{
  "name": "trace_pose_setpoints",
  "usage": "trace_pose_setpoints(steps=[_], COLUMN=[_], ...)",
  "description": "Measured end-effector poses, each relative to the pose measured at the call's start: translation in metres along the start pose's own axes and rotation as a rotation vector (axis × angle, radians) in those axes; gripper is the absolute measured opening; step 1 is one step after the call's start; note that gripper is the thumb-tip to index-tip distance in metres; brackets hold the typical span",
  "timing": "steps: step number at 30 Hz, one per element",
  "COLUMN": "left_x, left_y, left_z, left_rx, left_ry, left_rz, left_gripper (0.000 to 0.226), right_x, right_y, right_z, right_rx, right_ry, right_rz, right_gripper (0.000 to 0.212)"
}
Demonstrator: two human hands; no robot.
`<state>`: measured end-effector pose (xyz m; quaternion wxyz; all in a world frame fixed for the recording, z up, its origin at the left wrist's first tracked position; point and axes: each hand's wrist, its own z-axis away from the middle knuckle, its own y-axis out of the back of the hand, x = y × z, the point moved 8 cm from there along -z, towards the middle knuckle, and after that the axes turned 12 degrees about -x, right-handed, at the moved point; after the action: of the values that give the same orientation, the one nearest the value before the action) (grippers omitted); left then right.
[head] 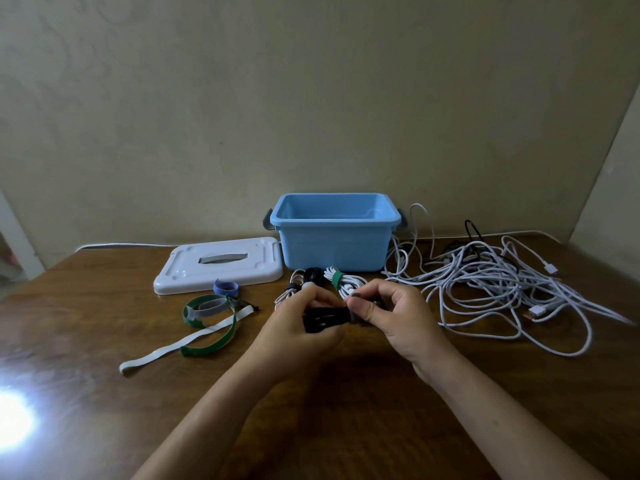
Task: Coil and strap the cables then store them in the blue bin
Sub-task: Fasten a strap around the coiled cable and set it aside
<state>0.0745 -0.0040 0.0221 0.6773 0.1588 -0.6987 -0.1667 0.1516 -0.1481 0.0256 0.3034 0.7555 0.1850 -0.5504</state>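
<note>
I had a coiled black cable [323, 319] near centre, above the table [346, 410]: my left hand [298, 327] gripped the coil, my right hand [391, 317] pinched a strap end against it. Just beyond lay two strapped bundles [332, 280], not yet stored; the blue bin [334, 233] farther back looked empty. A white tangle [502, 285] remained right, spare straps [211, 320] left.

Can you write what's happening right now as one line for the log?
step: strapping black cable coil | left hand: holds coil | right hand: pinches strap | blue bin: open, looks empty
</note>
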Motion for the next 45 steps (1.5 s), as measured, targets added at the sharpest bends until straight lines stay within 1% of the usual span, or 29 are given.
trace_pose_setpoints(steps=[2, 5, 8, 11, 14, 19, 22, 25, 29, 31, 34, 38, 41, 45], left_x=[0.001, -0.001, -0.007, -0.012, -0.015, -0.012, -0.012, -0.015, -0.014, -0.016, -0.020, -0.020, -0.014, -0.001], left_y=[-0.003, -0.003, -0.006, -0.008, -0.010, -0.007, -0.009, -0.012, -0.021, -0.021, -0.019, -0.014, -0.009, -0.003], left_z=[0.001, 0.001, 0.002, 0.002, 0.002, 0.002, 0.003, 0.003, 0.004, 0.004, 0.003, 0.002, 0.003, 0.003], left_rx=[-0.043, -0.035, -0.037, -0.040, -0.057, -0.020, -0.028, -0.019, -0.146, -0.159, -0.154, -0.137, -0.095, 0.017], left_ry=[0.018, 0.052, 0.098, 0.120, 0.131, 0.106, 0.121, 0.193, 0.206, 0.196, 0.202, 0.169, 0.126, 0.031], left_rz=[0.061, 0.121, 0.224, 0.335, 0.334, 0.337, 0.427, 0.569, 0.538, 0.570, 0.606, 0.533, 0.425, 0.151], left_gripper=[0.028, 0.023, 0.021, 0.023, 0.024, 0.016, 0.014, 0.019, 0.028, 0.029, 0.028, 0.029, 0.020, 0.012], right_x=[-0.001, 0.000, 0.000, -0.001, -0.002, -0.004, -0.008, -0.014, -0.020, -0.020, -0.019, -0.017, -0.013, -0.003], right_y=[0.001, 0.000, -0.002, -0.004, -0.007, -0.007, -0.006, -0.007, -0.010, -0.010, -0.012, -0.013, -0.013, -0.015], right_z=[0.000, -0.001, -0.002, -0.002, -0.003, -0.001, 0.000, 0.002, 0.004, 0.004, 0.004, 0.004, 0.006, 0.005], right_rx=[0.020, 0.023, -0.007, -0.044, -0.072, -0.049, -0.038, -0.010, 0.005, 0.007, -0.020, -0.046, -0.047, -0.023], right_ry=[-0.005, -0.027, -0.038, -0.023, -0.006, 0.022, 0.060, 0.115, 0.174, 0.170, 0.127, 0.070, 0.033, -0.035], right_rz=[0.073, 0.136, 0.148, 0.159, 0.190, 0.167, 0.156, 0.166, 0.193, 0.181, 0.170, 0.107, 0.020, -0.035], right_gripper=[0.004, 0.006, 0.009, 0.006, 0.007, 0.007, 0.007, 0.014, 0.018, 0.014, 0.016, 0.013, 0.007, 0.006])
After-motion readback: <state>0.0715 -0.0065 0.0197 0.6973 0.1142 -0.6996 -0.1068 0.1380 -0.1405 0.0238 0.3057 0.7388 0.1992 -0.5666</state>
